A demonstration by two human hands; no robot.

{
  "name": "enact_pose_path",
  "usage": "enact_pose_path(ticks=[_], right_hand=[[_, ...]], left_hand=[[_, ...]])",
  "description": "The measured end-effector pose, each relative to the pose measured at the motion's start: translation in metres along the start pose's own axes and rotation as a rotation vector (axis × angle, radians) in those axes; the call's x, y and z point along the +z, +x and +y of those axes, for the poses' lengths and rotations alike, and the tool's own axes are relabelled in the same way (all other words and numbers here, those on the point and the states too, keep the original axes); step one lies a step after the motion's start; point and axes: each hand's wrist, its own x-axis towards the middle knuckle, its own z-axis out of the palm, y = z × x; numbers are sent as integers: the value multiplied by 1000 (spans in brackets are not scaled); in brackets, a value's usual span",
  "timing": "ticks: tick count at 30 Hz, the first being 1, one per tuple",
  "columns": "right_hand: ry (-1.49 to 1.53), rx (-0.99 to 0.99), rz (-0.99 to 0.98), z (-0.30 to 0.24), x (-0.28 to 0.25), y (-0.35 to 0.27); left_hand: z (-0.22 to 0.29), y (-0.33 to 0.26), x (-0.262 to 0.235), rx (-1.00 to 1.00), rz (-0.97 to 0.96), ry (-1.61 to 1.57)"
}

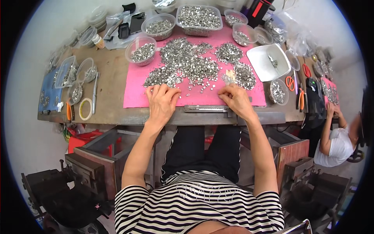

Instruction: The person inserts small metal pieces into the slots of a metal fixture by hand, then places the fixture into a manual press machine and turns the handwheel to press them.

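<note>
Heaps of small silvery metal pieces (200, 69) lie on a pink mat (136, 87). My left hand (161, 102) rests at the near edge of the left heap, its thumb and forefinger drawn together; whatever is between them is too small to make out. A few loose pieces lie beside that thumb. To the right, my right hand (238, 100) pinches its thumb and fingertips together just above the end of a narrow metal rail (205, 109). Anything in that pinch is hidden. The rail lies along the table's front edge, between both hands, with a row of shiny bits in it.
Clear plastic tubs of metal pieces (198, 19) line the back, and a white tray (269, 58) sits at right. Pliers (301, 99), red scissors (290, 83) and a tape roll (85, 109) flank the mat. Another person (335, 144) works at far right.
</note>
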Motion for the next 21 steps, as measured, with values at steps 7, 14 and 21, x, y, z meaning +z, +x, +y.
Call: enact_pose_path(ticks=[7, 14, 21], right_hand=[[-56, -78, 75, -6, -5, -14], [112, -79, 112, -19, 0, -54], [23, -207, 268, -15, 14, -55]], left_hand=[[-4, -1, -9, 45, 4, 20], [-3, -6, -4, 15, -34, -17], [-2, -3, -5, 31, -28, -25]])
